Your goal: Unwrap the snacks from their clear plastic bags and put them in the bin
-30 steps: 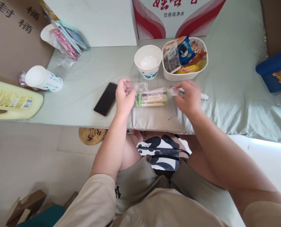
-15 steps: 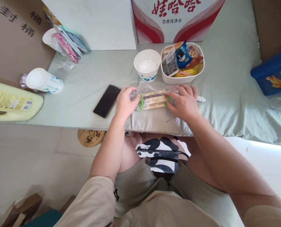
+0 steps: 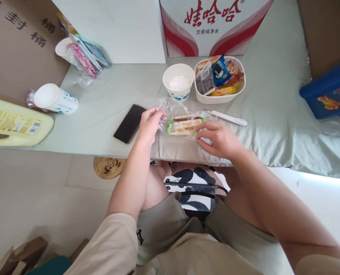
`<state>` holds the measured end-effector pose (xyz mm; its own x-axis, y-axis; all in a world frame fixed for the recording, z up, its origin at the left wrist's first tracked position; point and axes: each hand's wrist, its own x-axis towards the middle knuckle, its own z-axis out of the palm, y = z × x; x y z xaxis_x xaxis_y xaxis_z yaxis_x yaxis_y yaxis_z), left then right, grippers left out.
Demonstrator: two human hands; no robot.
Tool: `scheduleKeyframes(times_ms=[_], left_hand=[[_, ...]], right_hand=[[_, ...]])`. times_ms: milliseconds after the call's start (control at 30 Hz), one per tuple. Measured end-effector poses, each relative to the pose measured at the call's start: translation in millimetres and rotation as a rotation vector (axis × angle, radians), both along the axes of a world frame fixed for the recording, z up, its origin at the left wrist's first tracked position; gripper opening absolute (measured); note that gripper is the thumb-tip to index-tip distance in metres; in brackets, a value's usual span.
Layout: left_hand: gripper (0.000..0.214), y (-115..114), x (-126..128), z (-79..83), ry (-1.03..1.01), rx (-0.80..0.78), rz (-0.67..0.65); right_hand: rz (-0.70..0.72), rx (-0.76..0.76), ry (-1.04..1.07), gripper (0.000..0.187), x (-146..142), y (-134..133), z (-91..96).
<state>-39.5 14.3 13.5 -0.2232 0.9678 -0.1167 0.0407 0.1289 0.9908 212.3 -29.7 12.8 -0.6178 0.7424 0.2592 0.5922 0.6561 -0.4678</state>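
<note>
My left hand (image 3: 150, 123) pinches the crumpled open end of a clear plastic bag (image 3: 163, 108). Several wrapped snack bars (image 3: 185, 125) with green-edged clear wrappers lie side by side on the cloth, with the thin bag around or over them. At their right end is my right hand (image 3: 218, 138), thumb and fingers apart, close to the wrappers; whether the fingertips touch them I cannot tell. A slim white tool like a utility knife (image 3: 228, 117) lies just beyond the right hand. Left of the left hand rests a dark phone (image 3: 129, 124).
A white paper bowl (image 3: 178, 82) and a white tub (image 3: 220, 97) of packaged snacks stand behind the bars. Behind them is a white-and-red carton (image 3: 212, 42). A paper cup (image 3: 55, 98) lies tipped at left near a yellow jug (image 3: 18, 122); a blue container (image 3: 327, 91) sits at right.
My right hand has drawn back from the bars toward me, uncovering the white tool. My left hand has shifted slightly left and lifts the bag's end, which stands wider.
</note>
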Motion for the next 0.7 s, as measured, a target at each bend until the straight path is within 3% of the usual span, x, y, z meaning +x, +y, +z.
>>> scheduleKeyframes(times_ms=[133, 233, 367, 500, 600, 700], left_hand=[[0.017, 2, 1, 4.4, -0.143, -0.073, 0.047], [0.017, 4, 0, 7.0, -0.206, -0.126, 0.122], [0.019, 5, 3, 10.1, -0.337, -0.118, 0.181], [0.024, -3, 18, 19.0, -0.645, -0.203, -0.015], [0.033, -11, 28, 28.0, -0.708, -0.227, -0.093], [0.04, -15, 29, 33.4, -0.675, -0.24, -0.103]], right_hand=[[0.003, -0.321, -0.159, 0.027, -10, -4, 4.8], [-0.099, -0.404, -0.198, 0.031, -17, 1, 5.8], [-0.259, -0.257, -0.265, 0.029, -24, 4, 1.7], [-0.24, -0.041, -0.108, 0.037, -32, 1, -8.0], [-0.201, -0.023, -0.047, 0.06, -35, 0, -15.3], [-0.21, -0.039, 0.004, 0.059, -34, 4, -20.1]])
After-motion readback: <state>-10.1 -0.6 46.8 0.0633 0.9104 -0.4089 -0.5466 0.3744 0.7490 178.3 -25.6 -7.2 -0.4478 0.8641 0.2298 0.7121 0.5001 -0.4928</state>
